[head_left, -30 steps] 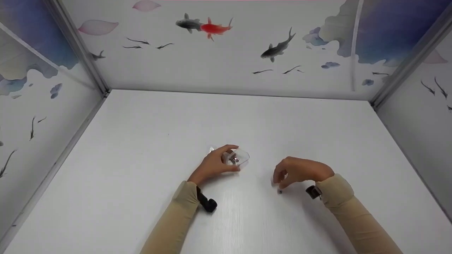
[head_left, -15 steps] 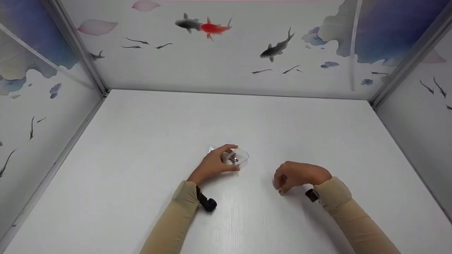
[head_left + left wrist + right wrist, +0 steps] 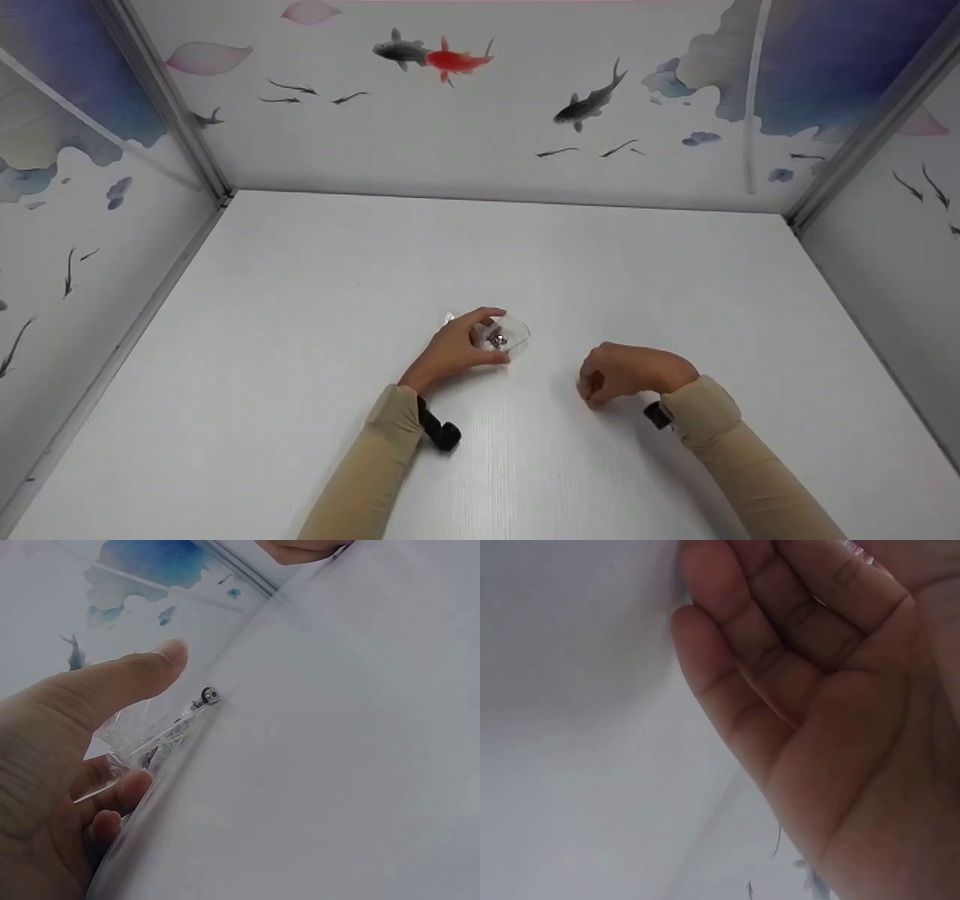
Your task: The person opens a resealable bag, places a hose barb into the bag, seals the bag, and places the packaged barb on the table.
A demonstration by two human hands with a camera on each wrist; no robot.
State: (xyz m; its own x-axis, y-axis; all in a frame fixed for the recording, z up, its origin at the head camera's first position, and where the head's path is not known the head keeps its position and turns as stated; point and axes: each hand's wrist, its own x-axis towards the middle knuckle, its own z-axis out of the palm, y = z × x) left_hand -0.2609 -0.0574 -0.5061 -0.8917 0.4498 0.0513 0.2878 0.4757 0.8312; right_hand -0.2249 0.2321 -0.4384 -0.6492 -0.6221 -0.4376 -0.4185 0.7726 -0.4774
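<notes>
My left hand [image 3: 454, 345] grips a small clear plastic box [image 3: 517, 331] on the white table, thumb on the near side and fingers on the far side. Several small silver metal parts [image 3: 496, 340] lie inside it. In the left wrist view one metal part [image 3: 211, 694] shows a round end with a dark ring. To the right of the box, my right hand [image 3: 634, 369] reaches down to the tabletop with thumb and fingertips together. The small metal part between them is hidden now. The right wrist view shows the palm and curled fingers [image 3: 720, 682] of that hand.
Crinkled clear plastic [image 3: 449, 318] sits just beyond the left hand. White panels printed with fish [image 3: 459, 60] and leaves enclose the table [image 3: 360, 247] at the back and both sides. A black strap device [image 3: 442, 435] hangs at the left wrist, another [image 3: 658, 415] at the right.
The right hand has lowered slightly and its thumb and fingers have come together over the small metal part, which is now out of sight. The left hand and the box have stayed put.
</notes>
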